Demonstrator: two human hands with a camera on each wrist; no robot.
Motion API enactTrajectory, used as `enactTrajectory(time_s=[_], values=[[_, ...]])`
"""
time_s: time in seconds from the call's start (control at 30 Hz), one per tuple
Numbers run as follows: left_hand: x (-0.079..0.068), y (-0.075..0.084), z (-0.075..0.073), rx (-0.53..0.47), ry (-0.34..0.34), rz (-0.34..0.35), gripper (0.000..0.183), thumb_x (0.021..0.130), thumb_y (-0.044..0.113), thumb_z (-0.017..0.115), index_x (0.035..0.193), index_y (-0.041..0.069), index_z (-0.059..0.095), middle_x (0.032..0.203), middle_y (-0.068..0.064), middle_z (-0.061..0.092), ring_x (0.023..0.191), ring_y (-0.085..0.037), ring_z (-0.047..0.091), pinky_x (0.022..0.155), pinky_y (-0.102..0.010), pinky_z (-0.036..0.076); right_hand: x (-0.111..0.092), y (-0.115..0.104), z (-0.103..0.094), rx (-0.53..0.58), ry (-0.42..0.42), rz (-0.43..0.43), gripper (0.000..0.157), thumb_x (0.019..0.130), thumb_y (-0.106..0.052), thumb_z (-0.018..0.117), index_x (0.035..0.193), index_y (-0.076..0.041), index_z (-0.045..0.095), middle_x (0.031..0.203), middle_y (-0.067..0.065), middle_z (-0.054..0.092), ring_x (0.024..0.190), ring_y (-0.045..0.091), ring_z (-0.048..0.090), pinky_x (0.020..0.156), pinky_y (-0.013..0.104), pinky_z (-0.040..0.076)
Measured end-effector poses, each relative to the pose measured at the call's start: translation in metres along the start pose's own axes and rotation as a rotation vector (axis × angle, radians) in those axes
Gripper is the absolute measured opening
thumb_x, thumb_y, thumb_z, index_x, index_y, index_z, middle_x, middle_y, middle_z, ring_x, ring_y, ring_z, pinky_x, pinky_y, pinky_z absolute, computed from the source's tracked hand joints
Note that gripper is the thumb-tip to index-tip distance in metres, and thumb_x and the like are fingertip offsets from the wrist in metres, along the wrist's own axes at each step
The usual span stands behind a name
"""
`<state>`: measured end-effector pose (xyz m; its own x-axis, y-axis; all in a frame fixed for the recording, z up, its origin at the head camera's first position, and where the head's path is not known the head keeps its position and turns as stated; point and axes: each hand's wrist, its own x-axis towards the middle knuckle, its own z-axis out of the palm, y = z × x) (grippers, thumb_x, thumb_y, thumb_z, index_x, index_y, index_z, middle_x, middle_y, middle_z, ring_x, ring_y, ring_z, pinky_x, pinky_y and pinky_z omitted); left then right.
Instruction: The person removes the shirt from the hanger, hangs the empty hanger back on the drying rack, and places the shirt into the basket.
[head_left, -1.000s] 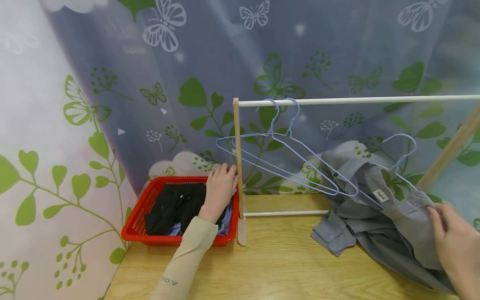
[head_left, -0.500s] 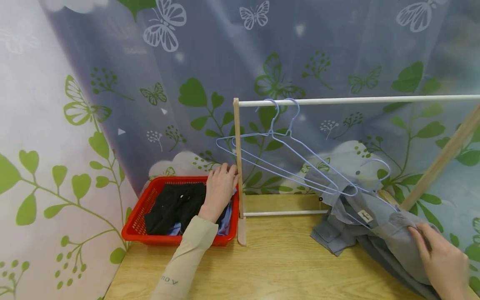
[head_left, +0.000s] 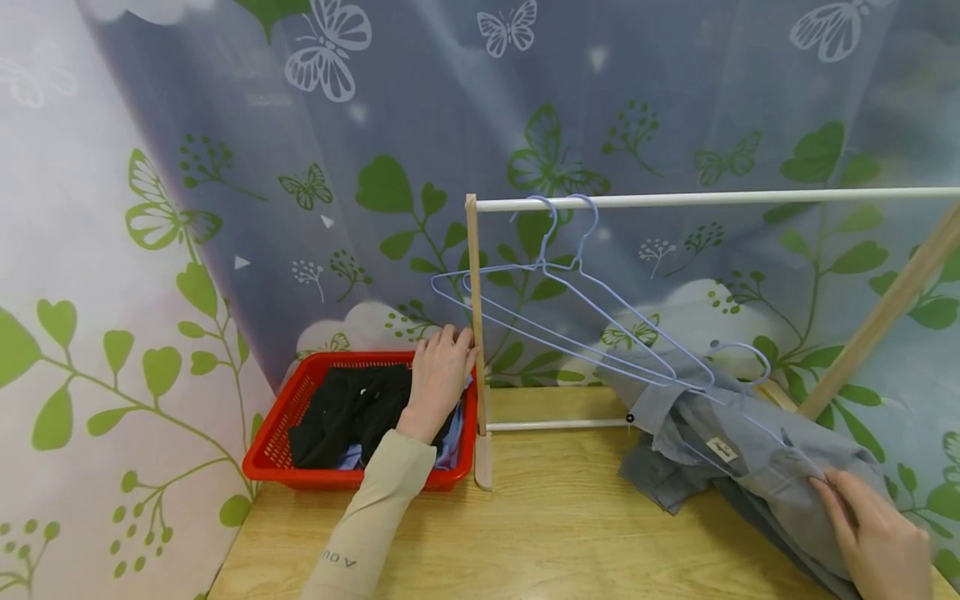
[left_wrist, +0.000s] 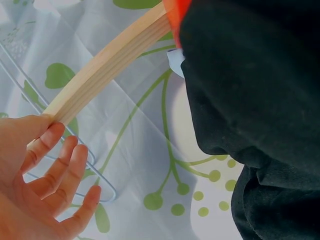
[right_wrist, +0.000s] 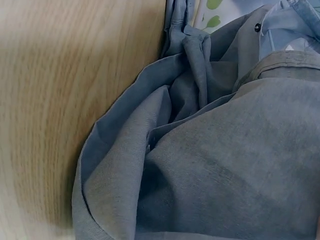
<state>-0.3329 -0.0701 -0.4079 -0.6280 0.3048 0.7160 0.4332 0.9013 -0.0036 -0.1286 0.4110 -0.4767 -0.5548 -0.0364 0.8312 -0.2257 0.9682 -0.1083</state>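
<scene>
With thumb and index finger, my left hand [head_left: 438, 379] pinches the wooden post [head_left: 476, 292] of a clothes rack; the left wrist view shows this pinch on the post [left_wrist: 110, 65], the other fingers loosely spread. My right hand [head_left: 881, 529] grips the shoulder of a grey shirt [head_left: 795, 483] at the right, over a light-blue wire hanger. The hanger's hook [head_left: 763, 358] sticks out above the collar, and its middle lies inside the shirt. In the right wrist view the shirt [right_wrist: 240, 140] fills much of the picture, its lower folds on the table.
Two light-blue hangers [head_left: 597, 221] hang from the rack's white rod [head_left: 712, 198], their right ends near the shirt collar. A red basket [head_left: 330, 478] with black clothes [head_left: 352, 412] and some bluish cloth stands left of the post. A wooden table [head_left: 555, 533] lies below.
My right hand has moved left and lower with the grey shirt. The shirt's hanger hook has dropped and tilted over, away from the rod. My left hand stays at the post.
</scene>
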Motion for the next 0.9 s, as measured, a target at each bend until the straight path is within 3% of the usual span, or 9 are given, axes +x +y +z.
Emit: enactTrajectory(time_s=[0.27,0.53,0.7,0.9], values=[[0.000,0.000,-0.001,-0.001,-0.001,-0.001,0.017,0.097,0.026,0.071,0.100,0.009,0.065,0.091,-0.012,0.061,0.084,-0.029,0.063,0.075,-0.044,0.052,-0.007,-0.009,0.003,0.032,0.052,-0.053,0.072,0.105,-0.058,0.034,0.088,0.004,0.066,0.078,0.019,0.068,0.060,0.041,0.059,0.051,0.036,0.044],[0.000,0.000,0.000,-0.002,-0.026,-0.008,0.018,0.098,0.027,0.069,0.100,0.010,0.065,0.091,-0.011,0.061,0.084,-0.029,0.062,0.073,-0.042,0.052,-0.007,-0.021,0.010,0.112,0.044,-0.092,0.062,0.106,-0.052,0.042,0.090,0.001,0.070,0.080,0.013,0.069,0.066,0.023,0.058,0.062,0.018,0.044],[-0.001,0.000,-0.001,0.006,-0.012,0.000,0.018,0.098,0.027,0.069,0.101,0.010,0.065,0.090,-0.011,0.061,0.083,-0.028,0.062,0.072,-0.042,0.052,-0.006,-0.029,0.017,0.150,0.040,-0.117,0.059,0.106,-0.052,0.042,0.091,-0.003,0.071,0.081,0.009,0.069,0.066,0.016,0.058,0.058,0.020,0.046],[-0.003,-0.001,-0.001,-0.003,-0.002,0.001,0.018,0.098,0.027,0.069,0.104,0.010,0.066,0.091,-0.011,0.062,0.084,-0.028,0.063,0.072,-0.042,0.052,-0.002,-0.040,0.023,0.179,0.027,-0.141,0.059,0.107,-0.052,0.040,0.090,-0.004,0.070,0.080,0.007,0.068,0.063,0.021,0.059,0.056,0.023,0.048]])
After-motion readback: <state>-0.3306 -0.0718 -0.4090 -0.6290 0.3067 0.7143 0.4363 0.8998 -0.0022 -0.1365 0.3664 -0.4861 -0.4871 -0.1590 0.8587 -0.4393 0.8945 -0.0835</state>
